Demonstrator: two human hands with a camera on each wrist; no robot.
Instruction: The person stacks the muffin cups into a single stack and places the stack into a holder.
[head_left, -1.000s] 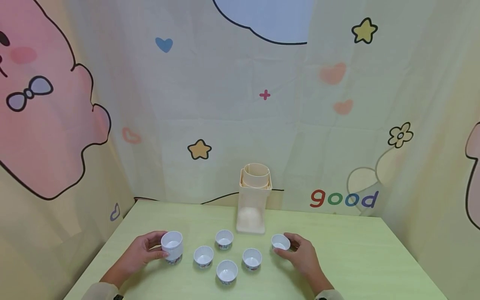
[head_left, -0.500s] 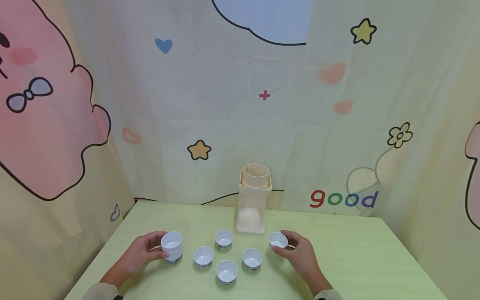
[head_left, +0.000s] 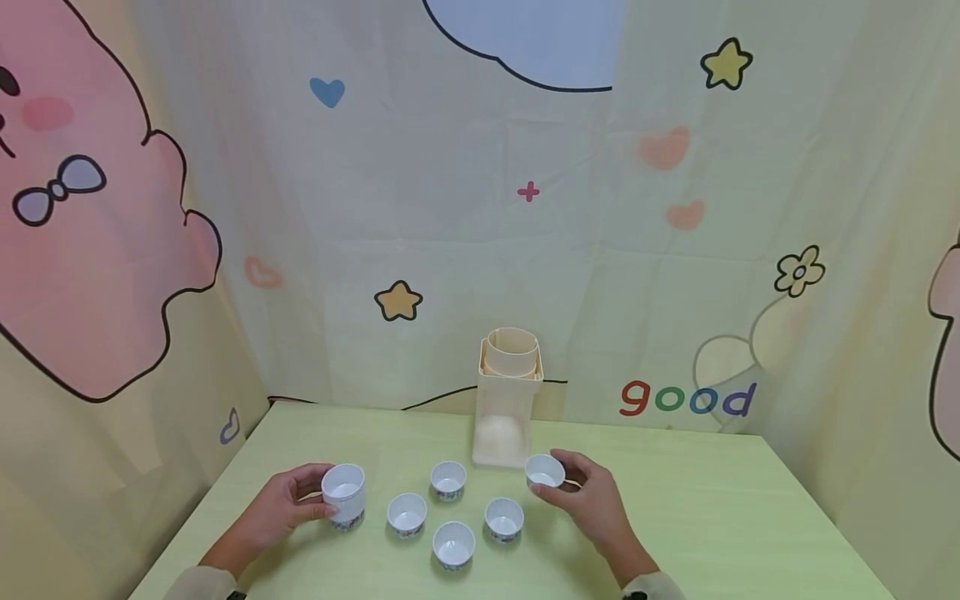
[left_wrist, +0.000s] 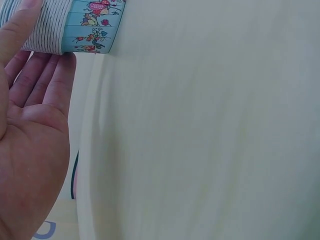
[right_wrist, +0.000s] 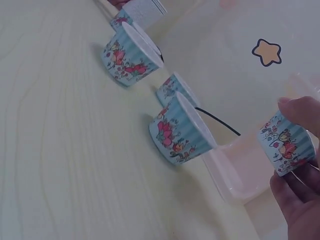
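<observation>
My left hand [head_left: 291, 500] grips a stack of nested paper baking cups [head_left: 345, 493] at the left of the table. The left wrist view shows the white ridged rims of the cups and a light-blue wall [left_wrist: 95, 27] with flowers and strawberries, thumb on one side and fingers on the other. In my right hand [head_left: 594, 497] a single paper baking cup [head_left: 545, 472] is pinched between thumb and fingers. It has the same floral print [right_wrist: 287, 145] and is held up off the table, just right of the cream dispenser's base.
Between the hands, several single baking cups stand upright on the pale green table [head_left: 675, 517], among them a front cup [head_left: 453, 545] and a back cup [head_left: 448, 480]. A cream dispenser [head_left: 506, 417] with a round tube on top stands at the back, before a printed curtain [head_left: 450, 208].
My right hand has moved left and a little away from me, carrying its baking cup closer to the dispenser. The left hand and its stack have stayed put.
</observation>
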